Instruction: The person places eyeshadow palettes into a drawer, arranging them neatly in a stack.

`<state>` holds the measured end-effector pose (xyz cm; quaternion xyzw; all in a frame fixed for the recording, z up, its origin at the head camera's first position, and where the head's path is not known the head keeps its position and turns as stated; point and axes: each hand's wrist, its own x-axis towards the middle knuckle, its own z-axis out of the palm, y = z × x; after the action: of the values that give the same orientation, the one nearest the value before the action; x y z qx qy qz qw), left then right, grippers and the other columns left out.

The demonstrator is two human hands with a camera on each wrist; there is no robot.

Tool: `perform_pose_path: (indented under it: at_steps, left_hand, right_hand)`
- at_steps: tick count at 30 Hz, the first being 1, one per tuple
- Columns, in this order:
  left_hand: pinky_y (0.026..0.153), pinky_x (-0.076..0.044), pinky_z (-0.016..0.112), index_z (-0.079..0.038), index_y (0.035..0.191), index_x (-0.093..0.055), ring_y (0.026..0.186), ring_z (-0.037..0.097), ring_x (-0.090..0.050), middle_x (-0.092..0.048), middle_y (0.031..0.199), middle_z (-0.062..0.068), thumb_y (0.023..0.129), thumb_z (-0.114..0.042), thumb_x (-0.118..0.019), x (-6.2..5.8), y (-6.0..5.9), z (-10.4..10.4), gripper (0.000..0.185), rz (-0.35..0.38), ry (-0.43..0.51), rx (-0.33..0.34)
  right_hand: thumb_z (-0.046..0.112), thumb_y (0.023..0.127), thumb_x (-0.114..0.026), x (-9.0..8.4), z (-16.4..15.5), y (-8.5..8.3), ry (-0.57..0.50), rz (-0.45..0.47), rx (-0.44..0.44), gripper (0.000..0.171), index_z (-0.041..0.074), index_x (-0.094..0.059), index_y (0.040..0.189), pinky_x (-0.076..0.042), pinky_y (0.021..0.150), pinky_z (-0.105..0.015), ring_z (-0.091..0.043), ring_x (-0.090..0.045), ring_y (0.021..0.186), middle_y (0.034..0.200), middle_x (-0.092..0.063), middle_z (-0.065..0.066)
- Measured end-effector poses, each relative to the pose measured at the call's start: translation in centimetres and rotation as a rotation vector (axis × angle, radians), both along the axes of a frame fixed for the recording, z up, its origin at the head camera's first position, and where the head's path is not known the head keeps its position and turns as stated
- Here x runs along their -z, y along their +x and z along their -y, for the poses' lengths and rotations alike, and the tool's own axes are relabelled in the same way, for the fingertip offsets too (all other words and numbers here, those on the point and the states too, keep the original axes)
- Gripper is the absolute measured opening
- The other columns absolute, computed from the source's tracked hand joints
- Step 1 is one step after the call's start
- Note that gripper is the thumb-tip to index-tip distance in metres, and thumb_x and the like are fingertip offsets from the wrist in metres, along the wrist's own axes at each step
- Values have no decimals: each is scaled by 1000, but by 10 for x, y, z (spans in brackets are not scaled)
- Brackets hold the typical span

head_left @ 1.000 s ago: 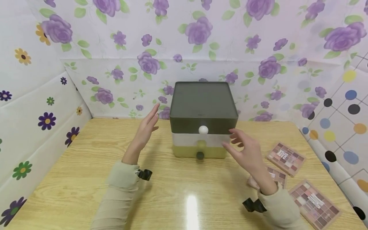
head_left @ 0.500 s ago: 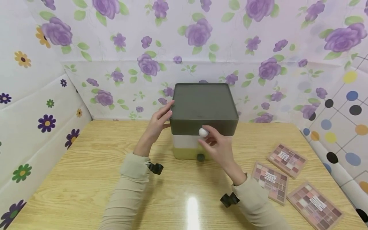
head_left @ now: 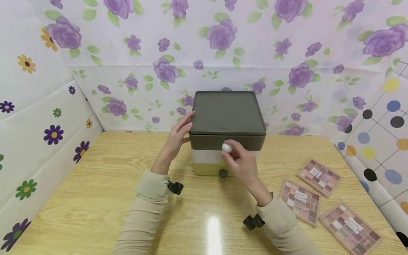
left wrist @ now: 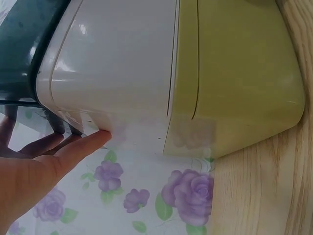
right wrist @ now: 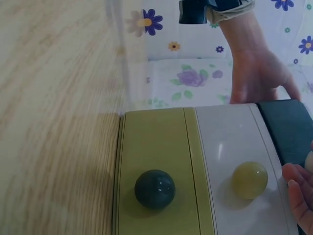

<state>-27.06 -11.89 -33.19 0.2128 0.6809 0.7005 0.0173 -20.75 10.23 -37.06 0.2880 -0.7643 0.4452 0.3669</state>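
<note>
Three-drawer box [head_left: 227,131] at the back middle of the table [head_left: 95,191], against the flowered wall: dark top drawer, white middle, yellow-green bottom. Left hand [head_left: 177,136] flat against the box's left side near the top, fingers straight. Right hand [head_left: 243,163] in front, fingers pinched round the white knob [head_left: 226,147] of the top drawer, that drawer showing a thin gap under the lid. Yellowish knob [right wrist: 249,179] on the white drawer, dark knob [right wrist: 154,188] on the bottom one. Three palettes [head_left: 301,201] flat on the table to the right, well apart from the box.
</note>
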Motion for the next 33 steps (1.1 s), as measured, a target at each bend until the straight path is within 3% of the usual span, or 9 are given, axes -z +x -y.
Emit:
perform_pose_path:
  at_steps: [8,18,24,33]
  left_hand:
    - [94,-31,58,-9,145,-25,136,26,-14,-13,151,9,94,-21,-35,-17,17,-3,53,-21,-49,-5]
    - [95,-28,60,-12,145,-25,136,27,-13,-12,151,8,94,-24,-34,-15,19,-3,53,-23,-66,-9]
    - [95,-28,59,-10,145,-26,136,26,-13,-13,151,8,94,-23,-35,-15,19,-4,53,-16,-43,-7]
    - [95,-31,56,-10,145,-25,134,25,-19,-14,150,9,94,-22,-34,-16,19,-6,53,-30,-38,-5]
  right_hand:
    - [-3,71,-72,1,-1,13,11,2,-18,34,1,-62,103,-47,47,-24,-13,-59,55,78,-67,-12]
    - [-3,69,-73,2,-5,30,58,-26,-22,35,2,-62,102,-46,49,-21,-11,-58,53,73,-66,-8]
    - [16,82,-67,2,-7,43,81,-45,-56,24,4,-63,102,-47,51,-20,-9,-59,55,74,-66,-6]
    - [34,88,-57,-1,-10,60,113,-61,-49,31,6,-63,102,-47,53,-19,-8,-60,57,77,-67,-4]
